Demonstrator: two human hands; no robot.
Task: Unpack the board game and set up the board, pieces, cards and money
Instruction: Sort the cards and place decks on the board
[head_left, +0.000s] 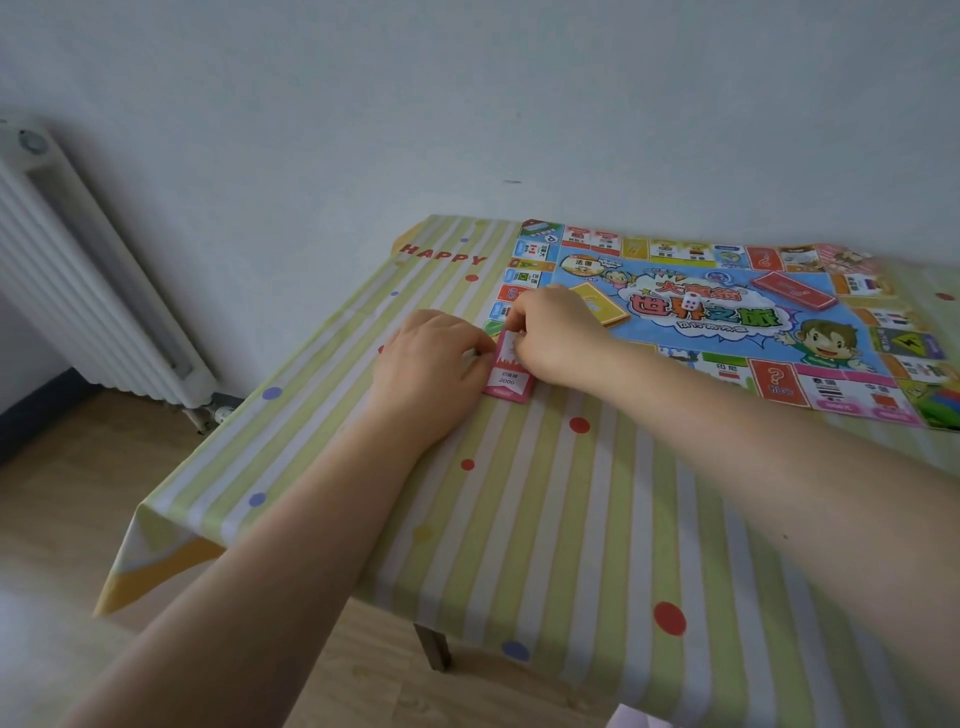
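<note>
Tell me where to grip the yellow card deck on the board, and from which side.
Pinch the yellow deck by its two long edges, coming from above. It lies flat on the board, so only the thin sides offer purchase. The right hand partly covers its near-left corner, so probably take the exposed right half.

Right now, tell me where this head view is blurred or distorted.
Head view: wide-angle bending curves the radiator and the table's edges; the board's far right corner smears into blur; print on the pink card under both hands is barely legible; lighting is soft and even, with no glare.
</note>
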